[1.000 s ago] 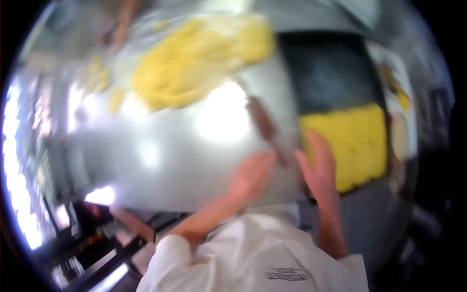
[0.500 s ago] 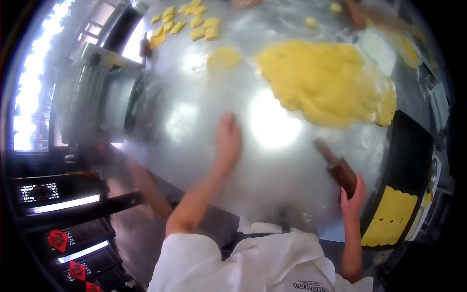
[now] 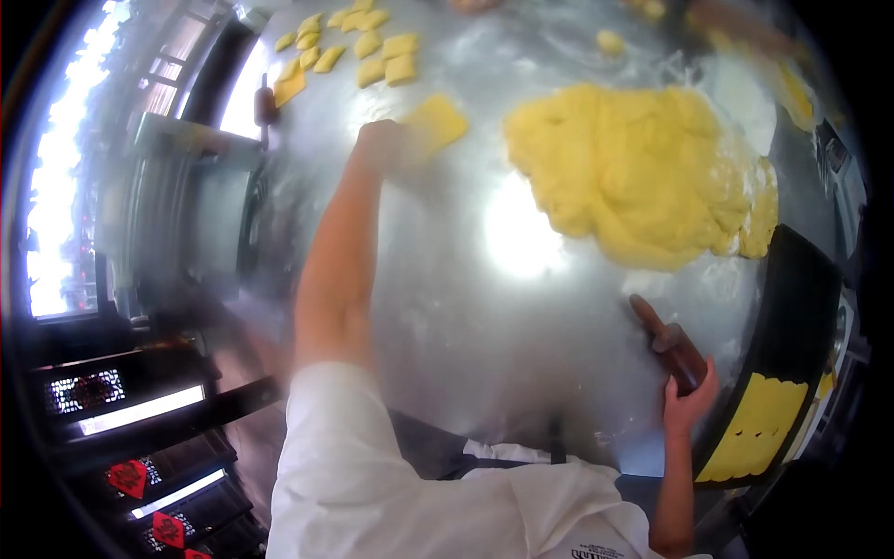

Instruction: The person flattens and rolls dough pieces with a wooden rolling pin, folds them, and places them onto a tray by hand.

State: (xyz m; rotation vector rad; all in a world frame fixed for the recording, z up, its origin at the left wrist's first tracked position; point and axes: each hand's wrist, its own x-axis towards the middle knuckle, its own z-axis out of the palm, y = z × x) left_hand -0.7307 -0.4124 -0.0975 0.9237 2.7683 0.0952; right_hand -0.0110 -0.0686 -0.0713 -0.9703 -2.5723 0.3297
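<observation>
My left hand (image 3: 379,140) reaches to the upper left over the metal table (image 3: 419,307), beside a flat yellow dough piece (image 3: 438,124); its fingers are blurred against the dough, so their grip is unclear. Near the right front edge, my right hand (image 3: 691,402) is wrapped round a brown rolling pin (image 3: 678,357), whose handle points up and left. Between and beyond my hands lies a large, lumpy sheet of yellow dough (image 3: 633,177). Farther off at the upper left are several small cut dough pieces (image 3: 371,72).
A black tray (image 3: 793,298) with scalloped yellow dough (image 3: 756,424) stands at the right. Another rolling pin (image 3: 265,105) lies at the upper left, near a machine (image 3: 196,196). Another person's arm (image 3: 745,25) shows blurred at the upper right. A small dough ball (image 3: 610,42) sits at the back.
My view has swung left. My right hand has left the tray's dough and taken hold of the rolling pin. My left hand has stretched out to the flat dough piece.
</observation>
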